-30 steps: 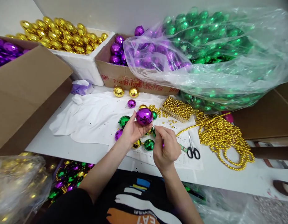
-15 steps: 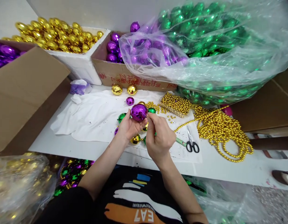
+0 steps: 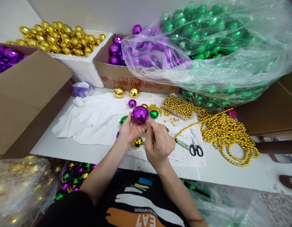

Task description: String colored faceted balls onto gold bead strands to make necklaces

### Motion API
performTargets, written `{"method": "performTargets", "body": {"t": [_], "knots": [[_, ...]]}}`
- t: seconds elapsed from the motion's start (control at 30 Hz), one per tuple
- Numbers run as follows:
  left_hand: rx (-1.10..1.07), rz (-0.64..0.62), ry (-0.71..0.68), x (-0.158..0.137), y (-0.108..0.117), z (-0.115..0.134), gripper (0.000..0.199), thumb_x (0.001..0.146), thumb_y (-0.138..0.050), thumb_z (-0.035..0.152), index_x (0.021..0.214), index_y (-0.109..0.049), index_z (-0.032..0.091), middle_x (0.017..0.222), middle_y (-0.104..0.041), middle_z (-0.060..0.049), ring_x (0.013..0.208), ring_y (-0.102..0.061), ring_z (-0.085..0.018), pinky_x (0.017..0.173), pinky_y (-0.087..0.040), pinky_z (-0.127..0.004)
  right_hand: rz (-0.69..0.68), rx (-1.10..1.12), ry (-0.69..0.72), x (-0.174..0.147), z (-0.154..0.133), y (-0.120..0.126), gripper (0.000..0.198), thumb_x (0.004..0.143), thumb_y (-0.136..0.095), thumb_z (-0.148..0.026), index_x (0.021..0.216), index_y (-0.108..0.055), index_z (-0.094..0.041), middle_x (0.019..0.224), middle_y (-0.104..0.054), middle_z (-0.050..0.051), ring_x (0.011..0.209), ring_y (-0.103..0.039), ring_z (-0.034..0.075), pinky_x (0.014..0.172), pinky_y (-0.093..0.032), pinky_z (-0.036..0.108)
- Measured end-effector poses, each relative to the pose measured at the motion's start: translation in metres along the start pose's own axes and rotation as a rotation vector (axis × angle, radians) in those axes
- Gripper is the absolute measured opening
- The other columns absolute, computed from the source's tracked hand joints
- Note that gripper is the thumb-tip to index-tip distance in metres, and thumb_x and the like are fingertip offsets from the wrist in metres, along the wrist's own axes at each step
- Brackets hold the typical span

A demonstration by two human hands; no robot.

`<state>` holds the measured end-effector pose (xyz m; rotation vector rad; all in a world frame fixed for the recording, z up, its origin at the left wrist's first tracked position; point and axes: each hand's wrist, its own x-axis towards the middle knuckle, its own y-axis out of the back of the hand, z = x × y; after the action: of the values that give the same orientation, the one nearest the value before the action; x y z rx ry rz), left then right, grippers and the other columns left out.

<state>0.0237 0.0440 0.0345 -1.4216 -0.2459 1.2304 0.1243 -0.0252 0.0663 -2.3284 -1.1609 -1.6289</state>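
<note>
My left hand (image 3: 130, 130) is wrapped around a large shiny purple ball (image 3: 140, 114) with a mirror-tile surface, holding it above a white cloth (image 3: 89, 121). Close against the ball's lower right side, my right hand (image 3: 159, 142) is closed in a pinch; what sits between its fingertips is too small to make out. Around and beneath the hands lie a gold ball (image 3: 137, 142), a green ball (image 3: 153, 114) and a smaller purple ball (image 3: 132, 103). Two more gold balls, one of them a tiled gold ball (image 3: 119, 92), rest at the cloth's far edge.
Scissors (image 3: 195, 146) and a green-handled tool (image 3: 182, 143) lie right of my hands. Beyond them are a gold bead pile (image 3: 227, 135) and a bead tray (image 3: 179, 106). Behind stand a cardboard box (image 3: 136, 77), a white foam box (image 3: 85, 67) and a plastic bag of green balls (image 3: 207, 72).
My right hand has moved slightly left and down, still pinched beside the purple ball. The ball has turned a little in my left hand. The whole view has shifted slightly.
</note>
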Motion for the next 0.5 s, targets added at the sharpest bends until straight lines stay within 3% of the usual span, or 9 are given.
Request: {"method": "performTargets", "body": {"t": [0.5], "knots": [[0.026,0.044,-0.036,0.001,-0.002,-0.002,0.062,0.101,-0.028,0.052,0.13,-0.056,0.004,0.094,-0.074,-0.015,0.085,-0.072,-0.022,0.087,-0.058,-0.037,0.002,0.002,-0.007,-0.001,0.008,-0.011,0.023,0.089,-0.054,-0.004,0.107,-0.062,-0.015,0.086,-0.074,0.007,0.079,-0.071,0.015,0.07,-0.054,0.024]]}}
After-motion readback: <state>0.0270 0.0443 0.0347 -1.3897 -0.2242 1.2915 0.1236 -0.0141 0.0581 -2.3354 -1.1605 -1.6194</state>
